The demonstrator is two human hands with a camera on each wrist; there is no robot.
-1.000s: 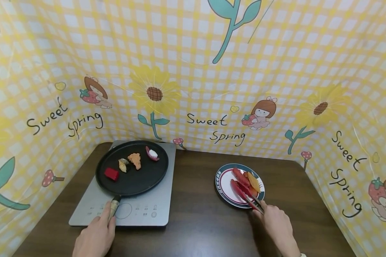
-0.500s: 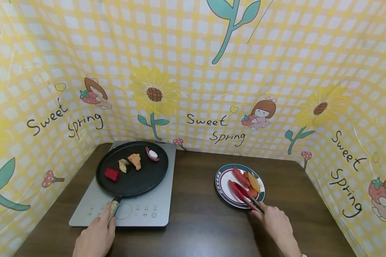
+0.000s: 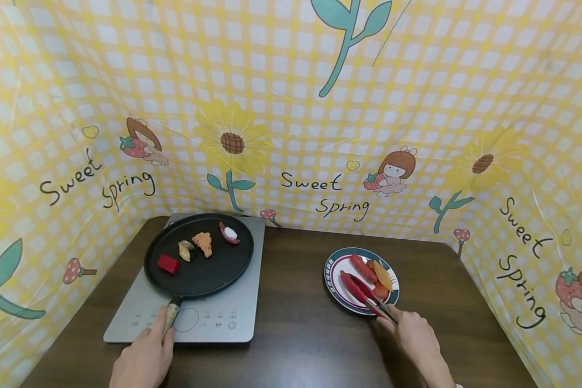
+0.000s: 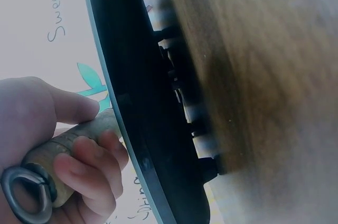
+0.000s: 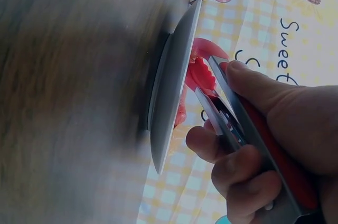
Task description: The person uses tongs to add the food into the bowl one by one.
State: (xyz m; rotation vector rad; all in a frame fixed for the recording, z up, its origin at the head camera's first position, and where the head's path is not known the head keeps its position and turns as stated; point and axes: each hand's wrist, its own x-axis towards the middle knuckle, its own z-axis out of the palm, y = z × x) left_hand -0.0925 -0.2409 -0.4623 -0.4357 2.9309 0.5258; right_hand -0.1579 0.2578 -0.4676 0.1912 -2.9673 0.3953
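Observation:
My left hand (image 3: 144, 350) grips the wooden handle (image 4: 68, 142) of a round black frying pan (image 3: 218, 275); fingers and thumb wrap around it, just ahead of a metal ring. On the pan lie a red block (image 3: 167, 263), a yellow-and-black piece (image 3: 186, 251), a fried-chicken-like piece (image 3: 203, 242) and a pinkish boat-shaped piece with white filling (image 3: 230, 233). With my right hand (image 3: 414, 335) I hold metal tongs (image 5: 264, 139) with red tips, reaching over a plate (image 3: 333, 288). Beside the tips sit a red sausage (image 3: 363, 268) and a yellow wedge-like piece (image 3: 382, 276), with an orange-red piece partly hidden.
The pan stands on a silver induction cooktop (image 3: 242, 318) on the left of a dark wooden table (image 3: 300, 345). A yellow checkered cloth (image 3: 300, 134) with printed flowers rises behind the table and along both sides. Dark table surface lies between cooktop and plate.
The red tong tips have shifted left across the plate, away from the sausage, and look closer together. The left hand, pan and food pieces stay in place.

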